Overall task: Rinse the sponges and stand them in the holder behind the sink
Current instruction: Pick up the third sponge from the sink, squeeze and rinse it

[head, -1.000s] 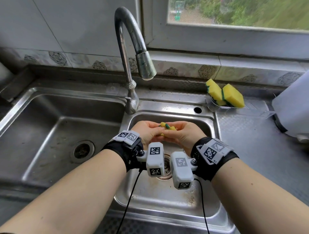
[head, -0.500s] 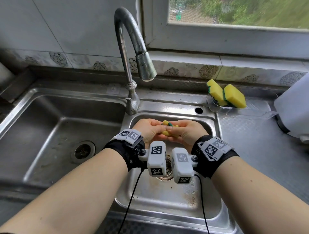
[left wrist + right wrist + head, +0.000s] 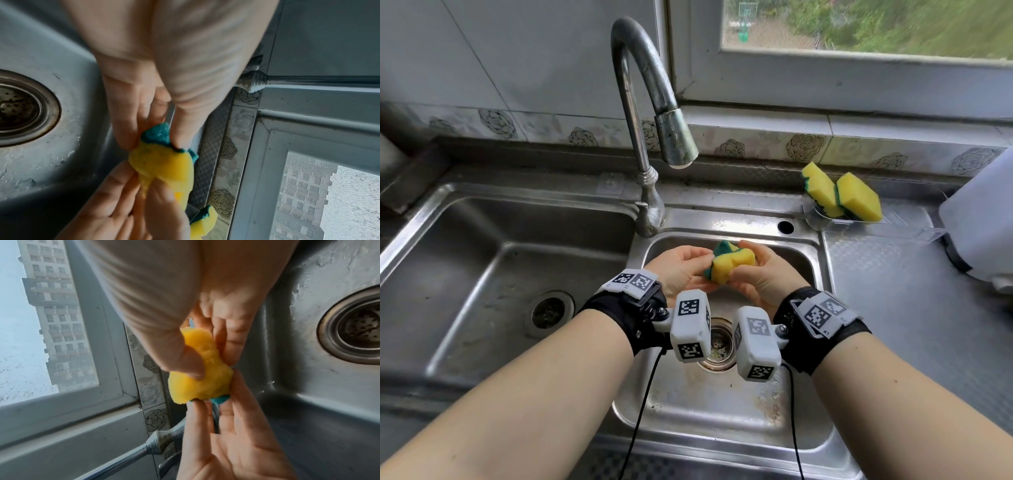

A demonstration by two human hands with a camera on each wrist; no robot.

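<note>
A yellow sponge with a green scouring side (image 3: 731, 263) (image 3: 164, 164) (image 3: 201, 378) is held crumpled between both hands over the small right basin (image 3: 722, 411). My left hand (image 3: 685, 270) (image 3: 156, 129) pinches its green end with thumb and fingers. My right hand (image 3: 756, 270) (image 3: 205, 353) grips the yellow end, thumb pressed into the foam. Two more yellow-green sponges (image 3: 840, 195) stand tilted in the clear holder (image 3: 828, 222) behind the sink at right. No water runs from the tap spout (image 3: 676, 144).
A large left basin (image 3: 517, 274) with its own drain lies beside the small one. The strainer drain (image 3: 717, 346) sits under the wrists. A white appliance (image 3: 983, 222) stands on the right counter. A window sill runs behind the faucet.
Both hands have loosened their squeeze and drawn slightly apart, so the sponge has sprung out and shows far more yellow foam than before. The hands stay over the small basin.
</note>
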